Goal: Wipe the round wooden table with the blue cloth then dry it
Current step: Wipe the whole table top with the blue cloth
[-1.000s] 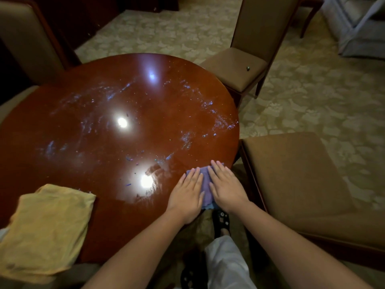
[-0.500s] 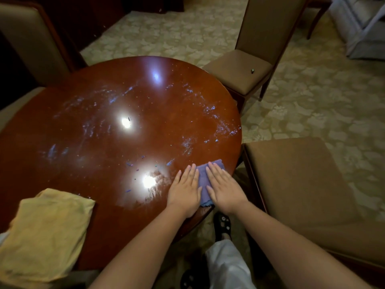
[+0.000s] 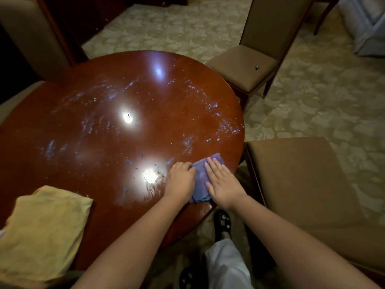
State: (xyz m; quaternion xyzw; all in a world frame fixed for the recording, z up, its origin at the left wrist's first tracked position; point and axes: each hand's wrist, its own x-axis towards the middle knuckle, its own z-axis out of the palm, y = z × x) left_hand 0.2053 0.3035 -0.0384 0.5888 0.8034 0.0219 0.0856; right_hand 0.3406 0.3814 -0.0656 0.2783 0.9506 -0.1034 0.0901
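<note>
Blue cloth lies under flat right fingers, beside curled left fingers gripping its edge.

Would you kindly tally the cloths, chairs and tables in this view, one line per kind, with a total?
Cloths: 2, the blue cloth under both hands and the folded yellow cloth at the table's near left edge.
Brown upholstered chairs: 4, far left, far right, near right, and one seat only partly visible at the left edge.
Round wooden table: 1.
Total: 7.

head view, looking steeply down
</note>
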